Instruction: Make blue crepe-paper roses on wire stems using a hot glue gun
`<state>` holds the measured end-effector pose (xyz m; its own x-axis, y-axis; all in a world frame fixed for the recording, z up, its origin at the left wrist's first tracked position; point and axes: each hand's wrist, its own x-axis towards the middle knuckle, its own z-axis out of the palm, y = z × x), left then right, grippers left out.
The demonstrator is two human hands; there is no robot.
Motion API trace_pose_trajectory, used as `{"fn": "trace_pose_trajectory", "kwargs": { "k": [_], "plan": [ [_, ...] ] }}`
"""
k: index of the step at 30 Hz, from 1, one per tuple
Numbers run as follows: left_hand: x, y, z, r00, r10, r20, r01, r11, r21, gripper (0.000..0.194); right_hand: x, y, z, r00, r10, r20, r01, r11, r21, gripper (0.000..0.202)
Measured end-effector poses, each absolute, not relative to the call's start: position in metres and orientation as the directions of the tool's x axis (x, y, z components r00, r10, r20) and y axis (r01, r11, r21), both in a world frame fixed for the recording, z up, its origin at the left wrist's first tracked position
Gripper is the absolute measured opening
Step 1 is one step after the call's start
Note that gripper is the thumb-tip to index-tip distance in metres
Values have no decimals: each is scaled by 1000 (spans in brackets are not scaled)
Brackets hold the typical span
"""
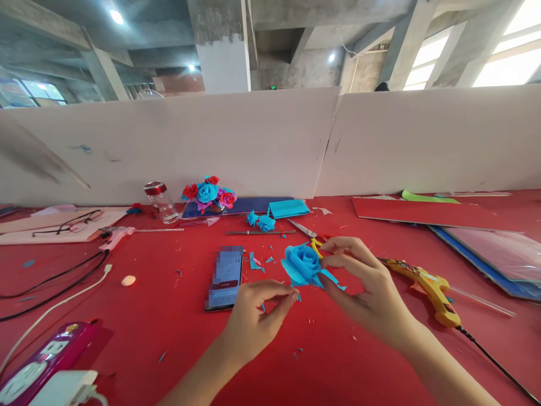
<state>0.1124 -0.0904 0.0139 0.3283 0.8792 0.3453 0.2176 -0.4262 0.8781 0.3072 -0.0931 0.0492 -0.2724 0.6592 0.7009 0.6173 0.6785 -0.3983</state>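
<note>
The right hand [374, 282] is closed lightly on a blue paper rose [302, 264], thumb and fingertips meeting its right side and base while the palm stays open. The left hand [257, 316] has its thumb and index fingertips pinched together just below the rose, apart from its petals; a blue scrap [299, 297] shows right beside them, and whether they grip anything cannot be told. The rose is above the middle of the red table [321, 361], its bloom turned up. Scissors [303, 228] with yellow handles lie just behind it, towards the table's far edge, where small blue flowers [266, 223] and a bouquet [208, 193] also sit. A phone [227, 277] lies left of the rose, and a yellow glue gun [422, 282] lies right of the right hand, towards the table's right side.
</note>
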Motion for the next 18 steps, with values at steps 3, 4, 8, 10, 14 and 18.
{"fn": "trace_pose_trajectory", "kwargs": {
  "k": [3, 4, 8, 10, 14, 18],
  "plan": [
    [112, -90, 11, 344, 897, 279, 214, -364, 907, 18, 311, -89, 44, -251, 715, 652, 607, 641, -470, 16],
    [112, -90, 10, 353, 899, 260, 219, -350, 911, 19, 312, -88, 43, -247, 731, 636, 599, 631, -493, 16],
    [114, -89, 12, 349, 918, 191, 217, -277, 936, 21, 314, -87, 42, -238, 788, 568, 565, 588, -578, 14],
    [116, -89, 11, 338, 929, 153, 196, -228, 954, 21, 315, -88, 42, -230, 806, 545, 560, 568, -603, 12],
    [121, -90, 9, 310, 943, 121, 153, -174, 973, 19, 315, -89, 41, -202, 799, 566, 590, 561, -581, 10],
    [124, -92, 6, 280, 952, 126, 125, -166, 978, 20, 313, -90, 38, -232, 687, 689, 645, 639, -420, 10]
  ]
}}
